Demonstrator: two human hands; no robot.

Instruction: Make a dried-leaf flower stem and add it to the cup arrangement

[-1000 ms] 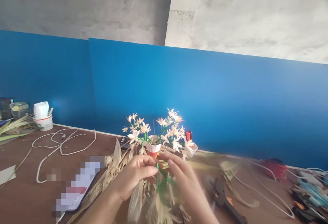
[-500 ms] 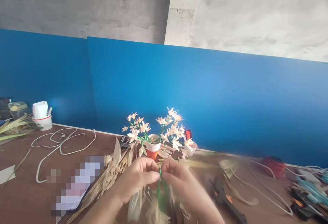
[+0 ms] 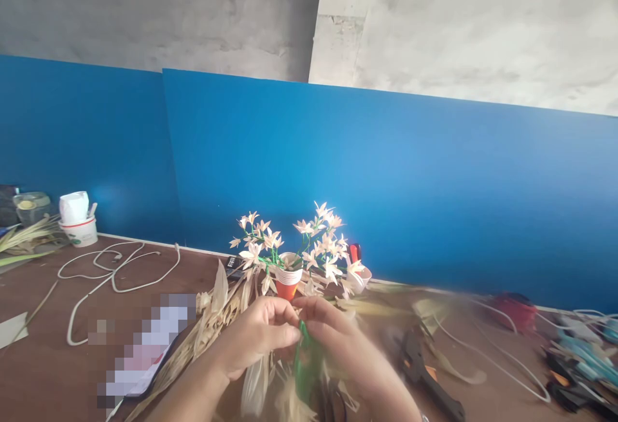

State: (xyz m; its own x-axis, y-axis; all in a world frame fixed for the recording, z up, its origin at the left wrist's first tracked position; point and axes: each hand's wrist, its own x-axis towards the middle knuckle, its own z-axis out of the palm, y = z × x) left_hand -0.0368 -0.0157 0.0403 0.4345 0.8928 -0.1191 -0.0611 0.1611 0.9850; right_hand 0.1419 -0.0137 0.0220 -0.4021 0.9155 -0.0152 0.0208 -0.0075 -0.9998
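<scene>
My left hand (image 3: 253, 335) and my right hand (image 3: 338, 341) meet above the brown table (image 3: 43, 370), fingertips pinched together on the top of a green stem (image 3: 304, 361). Pale straw-coloured petals hang from the stem below my hands. Just beyond my fingers stands an orange paper cup (image 3: 288, 278) holding several small cream flowers on green stems (image 3: 309, 245). A heap of dried leaf strips (image 3: 212, 322) lies under and left of my left hand.
A black glue gun (image 3: 422, 370) lies right of my right hand. White cables (image 3: 111, 274) trail at the left, a white cup (image 3: 80, 229) at far left. Red and teal tools (image 3: 579, 351) lie at far right. A blue panel (image 3: 386, 184) backs the table.
My hands have closed together on the green stem; a second ago my right fingers were spread apart and further from my left hand.
</scene>
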